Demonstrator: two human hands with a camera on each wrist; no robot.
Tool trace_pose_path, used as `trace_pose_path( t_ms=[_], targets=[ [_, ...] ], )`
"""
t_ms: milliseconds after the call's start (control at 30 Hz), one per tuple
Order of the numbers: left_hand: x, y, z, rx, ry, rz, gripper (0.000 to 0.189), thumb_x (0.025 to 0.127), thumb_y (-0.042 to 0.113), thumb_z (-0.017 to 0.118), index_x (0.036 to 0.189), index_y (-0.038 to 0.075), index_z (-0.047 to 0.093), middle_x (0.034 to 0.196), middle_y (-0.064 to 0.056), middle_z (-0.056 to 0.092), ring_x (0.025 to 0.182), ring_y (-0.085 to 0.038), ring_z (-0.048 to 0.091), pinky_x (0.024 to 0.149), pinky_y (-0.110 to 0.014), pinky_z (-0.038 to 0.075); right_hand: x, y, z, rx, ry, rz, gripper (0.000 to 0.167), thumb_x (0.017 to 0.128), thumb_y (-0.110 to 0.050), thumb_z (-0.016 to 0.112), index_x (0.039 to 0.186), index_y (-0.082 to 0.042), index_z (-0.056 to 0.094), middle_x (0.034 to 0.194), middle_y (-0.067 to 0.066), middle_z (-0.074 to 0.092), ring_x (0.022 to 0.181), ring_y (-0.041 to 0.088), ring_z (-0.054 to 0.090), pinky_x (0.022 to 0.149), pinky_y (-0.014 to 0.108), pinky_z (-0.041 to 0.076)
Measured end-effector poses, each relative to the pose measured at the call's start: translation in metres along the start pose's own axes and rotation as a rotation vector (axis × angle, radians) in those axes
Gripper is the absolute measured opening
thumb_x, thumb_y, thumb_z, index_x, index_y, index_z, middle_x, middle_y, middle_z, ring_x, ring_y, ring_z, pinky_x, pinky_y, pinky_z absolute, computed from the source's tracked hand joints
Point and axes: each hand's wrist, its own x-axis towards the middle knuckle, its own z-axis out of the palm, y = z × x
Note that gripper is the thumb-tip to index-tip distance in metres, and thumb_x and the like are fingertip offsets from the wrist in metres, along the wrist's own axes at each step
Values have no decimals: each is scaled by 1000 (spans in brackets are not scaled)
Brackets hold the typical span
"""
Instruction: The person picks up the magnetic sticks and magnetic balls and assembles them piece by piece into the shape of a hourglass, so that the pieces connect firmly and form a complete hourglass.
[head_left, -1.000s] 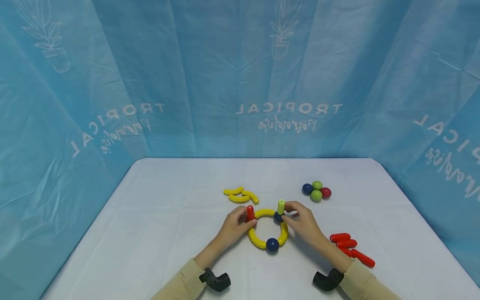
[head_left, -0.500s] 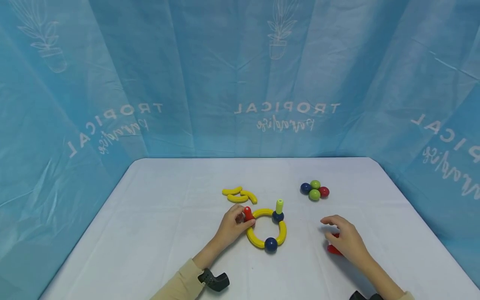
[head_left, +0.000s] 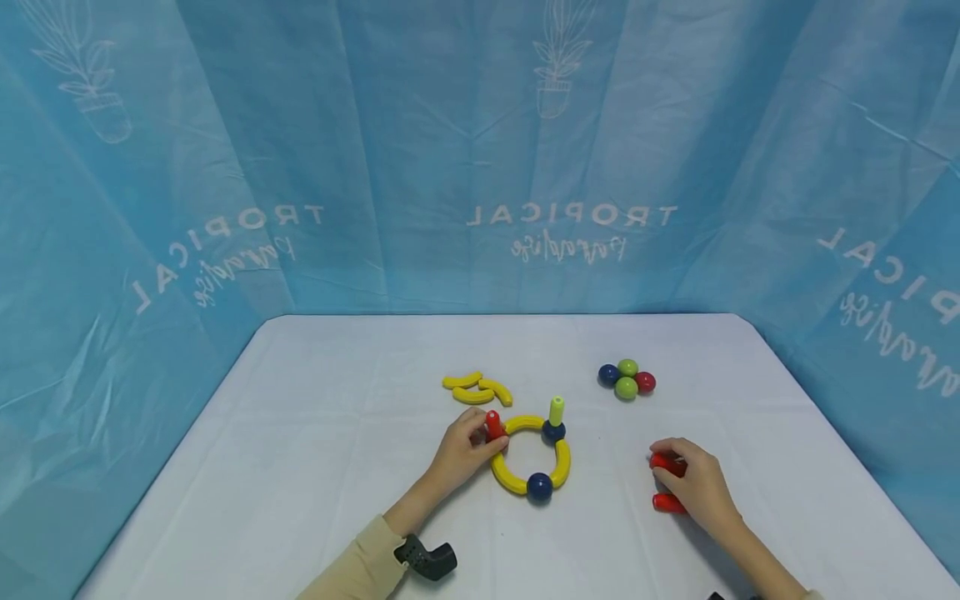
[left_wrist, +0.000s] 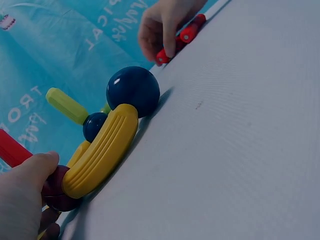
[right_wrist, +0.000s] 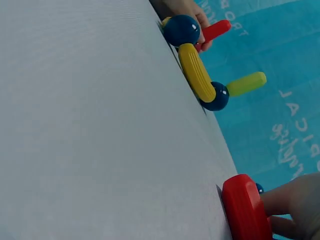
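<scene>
A ring of curved yellow rods (head_left: 562, 463) joined by balls lies on the white table. Its near dark blue ball (head_left: 539, 487) and far dark blue ball (head_left: 553, 431) show; a light green rod (head_left: 556, 410) stands upright on the far one. At the ring's left side my left hand (head_left: 459, 450) grips a dark red ball (left_wrist: 61, 192), from which a red rod (head_left: 492, 422) rises. Over to the right, my right hand (head_left: 697, 483) pinches a red rod (head_left: 666, 463) with fingertips and thumb. Another red rod (head_left: 667, 503) lies beside it, partly under the hand.
Behind the ring lie loose curved yellow rods (head_left: 473, 396). Several balls sit clustered at the back right, among them a green ball (head_left: 626, 388) and a red ball (head_left: 645, 382). A blue curtain (head_left: 420, 167) hangs behind the table (head_left: 315, 400).
My right hand has let go of the ring near the green rod, moved right to the red rods and taken hold of one. The left hand stays at the ring.
</scene>
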Motion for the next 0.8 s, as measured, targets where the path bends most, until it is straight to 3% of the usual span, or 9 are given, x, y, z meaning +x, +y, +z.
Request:
trace_pose_path(
  t_ms=[133,267,400,600,800],
  targets=[
    [0,2,-1,-12,1,12,11,84,17,71,93,11,68,93,1,59,82,-10,52,73,-19,47,5,-10,4,105,125,-79,31,71,6,76,100,-4,68,92,4,69,81,8,62,72,11,50],
    [-1,3,0,-27,-3,8,12,84,16,71,95,12,70,92,2,60,83,-11,53,74,-19,47,10,-31,11,292,154,-156,31,72,8,75,100,-4,67,92,5,68,83,0,62,75,7,49],
    [-1,2,0,-35,-15,4,11,84,19,71,93,13,70,92,2,59,84,-13,54,74,-20,46,13,-61,23,438,88,-176,27,77,3,74,101,-7,67,94,6,67,87,-1,62,75,11,51],
    [-1,0,0,-35,-30,17,10,85,23,71,89,14,69,93,2,59,84,-16,55,73,-24,48,14,-101,38,547,-38,-205,24,79,-7,75,101,-12,67,95,3,67,90,1,63,75,18,55],
    [-1,1,-2,-37,-33,26,10,85,23,71,88,15,68,93,2,59,84,-16,55,72,-25,48,11,-113,53,609,-105,-287,24,77,-2,75,100,-1,66,92,8,66,84,5,63,72,21,56]
  ],
)
